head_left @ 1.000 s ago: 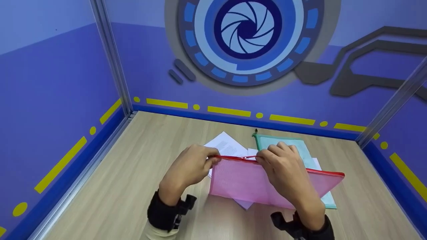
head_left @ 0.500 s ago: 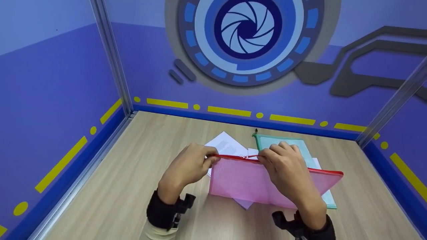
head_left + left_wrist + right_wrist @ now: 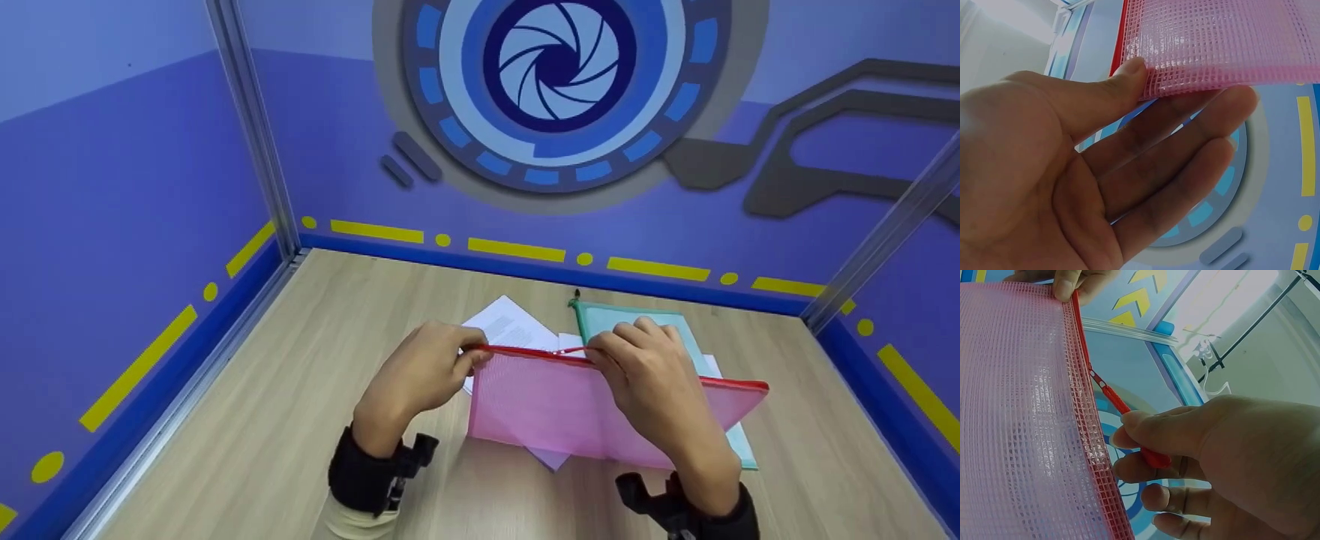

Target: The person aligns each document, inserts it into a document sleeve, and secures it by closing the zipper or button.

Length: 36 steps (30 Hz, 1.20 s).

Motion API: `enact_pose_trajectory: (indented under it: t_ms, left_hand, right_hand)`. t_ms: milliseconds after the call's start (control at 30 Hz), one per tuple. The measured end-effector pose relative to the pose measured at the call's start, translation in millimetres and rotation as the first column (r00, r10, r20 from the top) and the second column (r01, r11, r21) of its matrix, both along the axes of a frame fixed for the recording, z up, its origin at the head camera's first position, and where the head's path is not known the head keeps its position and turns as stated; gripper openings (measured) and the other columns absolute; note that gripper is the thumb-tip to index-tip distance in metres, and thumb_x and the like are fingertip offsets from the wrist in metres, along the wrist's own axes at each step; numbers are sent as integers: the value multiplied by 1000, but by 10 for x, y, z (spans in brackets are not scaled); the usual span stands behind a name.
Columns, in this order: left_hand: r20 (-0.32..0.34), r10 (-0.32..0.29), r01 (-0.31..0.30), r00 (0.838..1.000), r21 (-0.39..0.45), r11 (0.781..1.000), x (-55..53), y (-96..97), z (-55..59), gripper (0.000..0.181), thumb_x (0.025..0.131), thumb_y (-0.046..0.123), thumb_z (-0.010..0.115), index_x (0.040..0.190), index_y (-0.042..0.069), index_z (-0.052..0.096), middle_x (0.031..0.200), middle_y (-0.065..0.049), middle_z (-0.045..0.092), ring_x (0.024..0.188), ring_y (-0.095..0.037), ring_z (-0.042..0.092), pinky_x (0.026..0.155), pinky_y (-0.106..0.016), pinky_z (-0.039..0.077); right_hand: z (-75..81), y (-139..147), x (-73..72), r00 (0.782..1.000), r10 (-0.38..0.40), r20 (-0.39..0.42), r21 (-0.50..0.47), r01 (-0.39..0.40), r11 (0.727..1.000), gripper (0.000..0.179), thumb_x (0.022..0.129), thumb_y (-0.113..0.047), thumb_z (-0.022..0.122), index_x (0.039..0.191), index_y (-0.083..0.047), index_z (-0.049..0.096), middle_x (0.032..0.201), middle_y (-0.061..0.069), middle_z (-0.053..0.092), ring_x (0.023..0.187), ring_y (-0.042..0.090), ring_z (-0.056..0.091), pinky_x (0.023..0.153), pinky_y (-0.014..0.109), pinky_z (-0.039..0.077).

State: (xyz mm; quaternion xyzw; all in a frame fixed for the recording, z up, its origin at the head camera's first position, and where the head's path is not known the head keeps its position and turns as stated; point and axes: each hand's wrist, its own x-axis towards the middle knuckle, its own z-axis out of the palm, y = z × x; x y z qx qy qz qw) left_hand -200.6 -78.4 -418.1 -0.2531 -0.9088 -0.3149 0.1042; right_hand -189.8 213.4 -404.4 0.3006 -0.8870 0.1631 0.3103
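Note:
A pink mesh zipper pouch (image 3: 540,405) with a red zipper edge is held up off the table. At its upper left corner my left hand (image 3: 416,371) pinches the pouch between thumb and fingers; the left wrist view shows the thumb (image 3: 1131,67) on the mesh. My right hand (image 3: 652,382) pinches the red zipper pull (image 3: 1117,400) between thumb and index finger, with the pull drawn taut from the slider (image 3: 1094,374). Behind the pouch lie white printed sheets (image 3: 514,322) and a green zipper pouch (image 3: 630,316), both partly covered by it.
The wooden table (image 3: 300,390) is enclosed by blue printed wall panels (image 3: 337,150) at the back and sides. Metal frame posts (image 3: 259,127) stand at the corners. A black strap with a camera sits on each wrist.
My right hand has moved slightly to the right, bringing the zipper slider along the red edge. The left hand still pinches the corner, shifted slightly left.

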Motion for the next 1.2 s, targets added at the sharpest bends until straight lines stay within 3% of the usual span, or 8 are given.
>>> enact_pose_trajectory:
  t_ms: [133,700,1200]
  left_hand:
    - [18,0,0,1000,8,1000,-3,-17,-1,15,105,16,69,91,13,75,77,3,66,70,-11,56,66,-31,48]
    - [51,35,-37,998,38,999,1,-70,-5,12,105,15,68,99,11,78,87,1,74,77,-10,65,70,-32,54]
    - [50,81,-83,995,50,995,-30,-140,-6,12,105,17,68,95,13,75,85,0,73,75,-11,64,67,-34,54]
  right_hand:
    - [7,10,4,1000,-5,6,-4,5,1000,14,90,-5,84,98,-15,80,86,-3,72,81,16,53,73,36,38]
    - [9,79,-13,1000,0,-9,-5,0,1000,14,90,-4,83,97,-15,79,84,-4,70,78,16,51,72,35,38]
    - [12,133,-21,999,9,-39,3,-8,1000,13,92,-3,81,95,-14,76,81,-4,67,77,17,51,71,35,36]
